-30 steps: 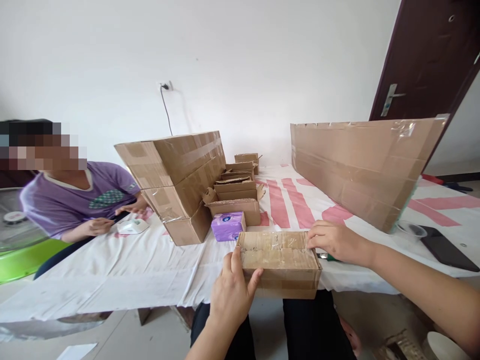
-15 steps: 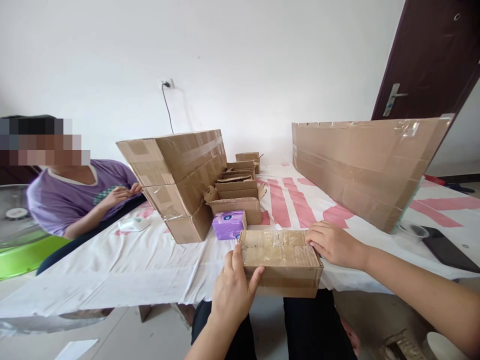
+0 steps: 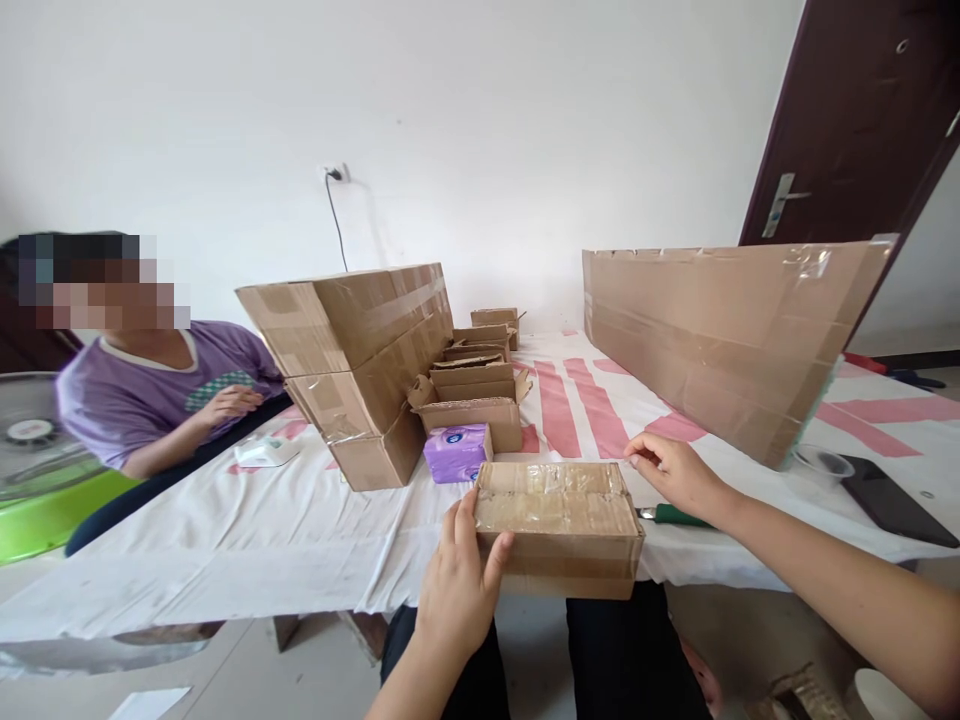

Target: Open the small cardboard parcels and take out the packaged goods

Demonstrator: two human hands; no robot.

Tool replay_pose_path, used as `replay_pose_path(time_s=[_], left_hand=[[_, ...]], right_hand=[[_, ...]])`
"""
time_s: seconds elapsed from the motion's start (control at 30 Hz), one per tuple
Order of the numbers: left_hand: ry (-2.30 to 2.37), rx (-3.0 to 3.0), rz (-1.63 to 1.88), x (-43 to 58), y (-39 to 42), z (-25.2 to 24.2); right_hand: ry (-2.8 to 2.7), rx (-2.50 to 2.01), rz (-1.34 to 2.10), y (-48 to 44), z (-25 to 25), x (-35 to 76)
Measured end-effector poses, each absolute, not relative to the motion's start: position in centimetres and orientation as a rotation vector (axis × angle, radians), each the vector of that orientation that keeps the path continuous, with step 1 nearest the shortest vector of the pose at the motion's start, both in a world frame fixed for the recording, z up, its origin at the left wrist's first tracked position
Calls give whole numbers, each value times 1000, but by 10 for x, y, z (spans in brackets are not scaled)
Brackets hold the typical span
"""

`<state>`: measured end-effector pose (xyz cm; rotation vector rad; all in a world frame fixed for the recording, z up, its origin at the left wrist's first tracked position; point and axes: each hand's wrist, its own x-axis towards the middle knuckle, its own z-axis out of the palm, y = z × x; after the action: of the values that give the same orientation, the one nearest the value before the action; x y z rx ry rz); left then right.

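A closed, taped cardboard box rests at the table's near edge, jutting out over it. My left hand grips its left end, with the thumb on the front face and the fingers along the side. Just off the box's far right corner is my right hand, its thumb and forefinger pinched together. Whatever is in that pinch, if anything, is too small to make out. Partly hidden beneath the right forearm lies a green-handled tool with a metal end, whose tip is behind the box. A purple tissue pack stands behind the box's left corner.
Several open cardboard boxes form a row behind the pack. Stacked long boxes rise on the left, a tall cardboard panel on the right. A phone and clear bowl lie rightward. A person sits at left.
My right hand has come off the box's right end and closed into a pinch, uncovering the green-handled tool. My left hand stays on the box. The other person's hands have shifted slightly.
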<state>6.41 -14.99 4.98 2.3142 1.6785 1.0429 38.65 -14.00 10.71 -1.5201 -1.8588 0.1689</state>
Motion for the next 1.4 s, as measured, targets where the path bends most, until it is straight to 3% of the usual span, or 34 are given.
replay_pose_path(time_s=[0.2, 0.37, 0.53, 0.73, 0.93, 1.17, 1.4], left_hand=[[1458, 2045, 1249, 50, -139, 48], [1349, 1920, 1297, 46, -135, 47], [1248, 1701, 1308, 49, -130, 45], [1249, 1604, 1323, 53, -126, 48], [1274, 1867, 1209, 51, -125, 53], [1101, 1628, 1296, 44, -131, 59], [901, 2151, 1226, 46, -154, 63]], right_hand=[[-1867, -1547, 81, -162, 90, 409], [-2064, -1521, -199, -185, 57, 456], [-2139, -1670, -500, -216, 15, 505], [-2220, -1882, -624, -244, -23, 512], [-2259, -1891, -444, -237, 7, 505], [-2105, -1628, -406, -221, 44, 459], [-2014, -1332, -297, -204, 88, 406]])
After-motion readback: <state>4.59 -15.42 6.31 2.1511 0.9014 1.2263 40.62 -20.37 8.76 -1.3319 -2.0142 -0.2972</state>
